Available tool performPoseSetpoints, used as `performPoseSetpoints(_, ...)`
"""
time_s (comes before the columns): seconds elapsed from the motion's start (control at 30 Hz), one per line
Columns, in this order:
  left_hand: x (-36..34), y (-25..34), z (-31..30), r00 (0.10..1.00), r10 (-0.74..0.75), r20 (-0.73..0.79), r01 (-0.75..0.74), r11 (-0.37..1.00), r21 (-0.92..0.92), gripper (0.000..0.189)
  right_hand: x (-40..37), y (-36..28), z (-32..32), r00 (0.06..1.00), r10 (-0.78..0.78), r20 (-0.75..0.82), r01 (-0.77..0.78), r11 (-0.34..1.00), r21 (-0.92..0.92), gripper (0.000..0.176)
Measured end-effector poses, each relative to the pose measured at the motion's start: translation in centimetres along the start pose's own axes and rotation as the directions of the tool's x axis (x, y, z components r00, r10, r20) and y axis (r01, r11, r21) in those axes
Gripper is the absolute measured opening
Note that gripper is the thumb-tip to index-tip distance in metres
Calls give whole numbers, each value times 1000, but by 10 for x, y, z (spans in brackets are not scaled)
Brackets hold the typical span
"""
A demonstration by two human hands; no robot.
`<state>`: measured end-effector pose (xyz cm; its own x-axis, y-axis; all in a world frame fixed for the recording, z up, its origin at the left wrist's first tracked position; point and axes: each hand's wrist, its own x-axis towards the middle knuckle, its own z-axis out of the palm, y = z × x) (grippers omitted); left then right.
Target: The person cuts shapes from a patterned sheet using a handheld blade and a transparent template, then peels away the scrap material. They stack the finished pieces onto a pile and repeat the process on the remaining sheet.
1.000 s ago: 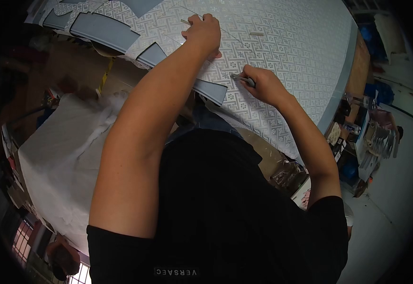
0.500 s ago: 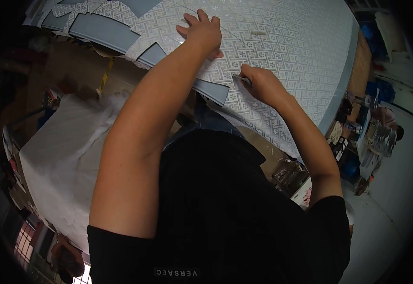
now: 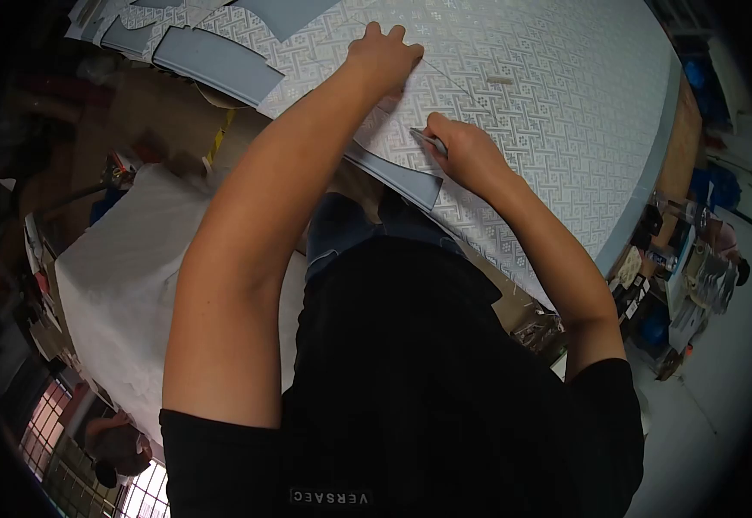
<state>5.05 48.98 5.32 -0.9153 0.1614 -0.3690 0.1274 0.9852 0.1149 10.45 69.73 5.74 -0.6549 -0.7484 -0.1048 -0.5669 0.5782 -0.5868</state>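
At upper centre, the left hand (image 3: 384,60) is spread over the patterned sheet (image 3: 566,129) on the worktop (image 3: 648,177). Lower and to its right, the right hand (image 3: 477,157) grips a slim knife-like tool (image 3: 435,145), tip toward the sheet. Cutting seems in hand; another stroke calls for keeping the sheet flat.

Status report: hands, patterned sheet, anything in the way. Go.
Left hand down on patterned sheet. Right hand gripping slim tool over it. Sheet spread out. Small pale strip on it, clear of both hands.
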Motion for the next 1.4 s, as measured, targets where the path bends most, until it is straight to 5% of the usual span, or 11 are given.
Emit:
performPoseSetpoints(0.1, -1, -16, 0, 993, 116, -38, -114, 992, 49, 96, 3, 0, 7, 999, -43, -23, 43, 999, 8, 17)
performPoseSetpoints(0.17, 0, -14, -2, 993, -61, -103, 63, 998, 17, 96, 9, -3, 9, 999, -28, -39, 29, 999, 28, 17)
performPoseSetpoints(0.27, 9, -24, 3, 988, -104, -113, 108, 994, 32, 96, 40, -14, 27, 991, -62, -120, 64, 998, 11, 17)
performPoseSetpoints(0.4, 14, -41, -5, 997, -26, -76, 33, 996, 87, 91, 66, -31, 33, 991, -14, -133, 17, 999, 29, 12)
performPoseSetpoints(0.5, 25, -67, -18, 986, 153, 68, -157, 987, 47, 84, 64, -36, 27, 995, 16, -97, -19, 999, -34, 18)
performPoseSetpoints(0.57, 26, -91, -29, 955, 283, 94, -295, 938, 181, 81, 65, -37, 25, 994, 93, -49, -94, 996, -13, 19)
performPoseSetpoints(1.13, 31, -116, -14, 922, 387, -35, -382, 920, 90, 80, 138, -68, 44, 988, 122, -91, -127, 991, -50, 25)
performPoseSetpoints(1.4, 30, -120, -26, 909, 416, 21, -416, 909, 35, 75, 131, -64, 37, 976, 47, -214, -15, 989, 149, 22)
